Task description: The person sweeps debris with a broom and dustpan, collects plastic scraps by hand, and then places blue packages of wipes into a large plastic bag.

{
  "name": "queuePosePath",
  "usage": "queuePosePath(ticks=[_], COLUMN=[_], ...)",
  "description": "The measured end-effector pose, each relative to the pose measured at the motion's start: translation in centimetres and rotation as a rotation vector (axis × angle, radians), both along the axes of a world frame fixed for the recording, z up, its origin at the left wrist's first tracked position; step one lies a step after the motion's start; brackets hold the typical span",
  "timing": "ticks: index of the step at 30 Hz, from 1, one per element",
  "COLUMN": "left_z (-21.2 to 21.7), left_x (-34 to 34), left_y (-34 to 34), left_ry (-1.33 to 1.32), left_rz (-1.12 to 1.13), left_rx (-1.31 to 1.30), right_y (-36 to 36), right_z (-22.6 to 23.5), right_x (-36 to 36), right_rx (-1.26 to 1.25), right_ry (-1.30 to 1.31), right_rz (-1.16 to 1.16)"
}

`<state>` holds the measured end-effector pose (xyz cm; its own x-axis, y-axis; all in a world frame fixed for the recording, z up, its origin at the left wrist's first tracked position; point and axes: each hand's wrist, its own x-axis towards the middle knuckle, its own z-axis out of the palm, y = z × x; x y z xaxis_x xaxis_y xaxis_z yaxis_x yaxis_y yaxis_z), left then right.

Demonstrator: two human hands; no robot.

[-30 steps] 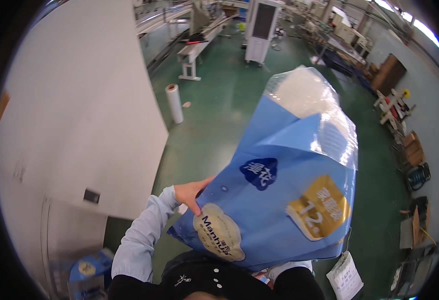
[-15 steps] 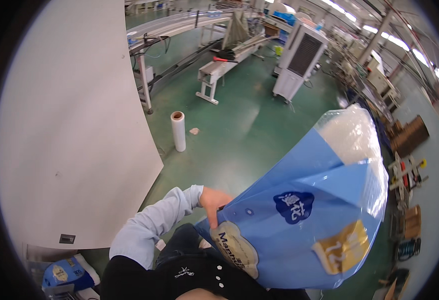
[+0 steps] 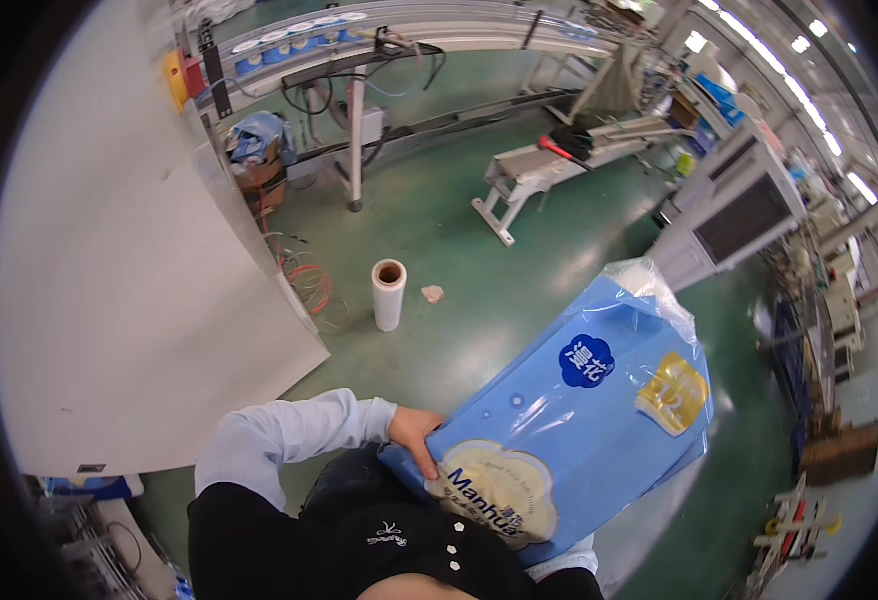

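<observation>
A stack of flat blue plastic packaging bags (image 3: 599,450), with a clear open end, a pale cloud-shaped panel and a gold patch, lies tilted in front of my body. My left hand (image 3: 417,438) is closed on its left edge, thumb on top and fingers beneath. The clear end points away to the upper right. My right hand is hidden behind the bags; only a bit of its pale sleeve (image 3: 571,560) shows at their lower edge.
A large white panel (image 3: 139,280) rises close on the left. Beyond my left hand, a roll of clear film (image 3: 388,300) stands on the green floor. Farther off are a conveyor frame (image 3: 359,140), a low white bench (image 3: 539,170) and a white air cooler (image 3: 729,200).
My view has turned to the right, bringing the conveyor's left end into sight. The bags have swung lower, and their clear end looks less spread. My left hand keeps its grip.
</observation>
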<state>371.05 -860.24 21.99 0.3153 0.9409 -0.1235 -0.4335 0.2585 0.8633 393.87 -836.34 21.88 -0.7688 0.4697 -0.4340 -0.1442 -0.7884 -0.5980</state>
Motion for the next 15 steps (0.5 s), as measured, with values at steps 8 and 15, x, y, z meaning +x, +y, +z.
queuePosePath(ticks=[8, 15], left_z=[-0.9, -1.6], left_x=[-13.0, -23.8], left_y=[11.4, 15.6], left_ry=[-0.457, -0.505], left_rz=[0.620, 1.349], left_rx=[0.110, -0.016], right_y=[15.2, 24.7], right_z=[-4.4, -2.1], right_x=[-23.2, -43.1], right_rx=[-0.272, -0.062], right_ry=[-0.026, 0.234], right_rz=[0.347, 1.043])
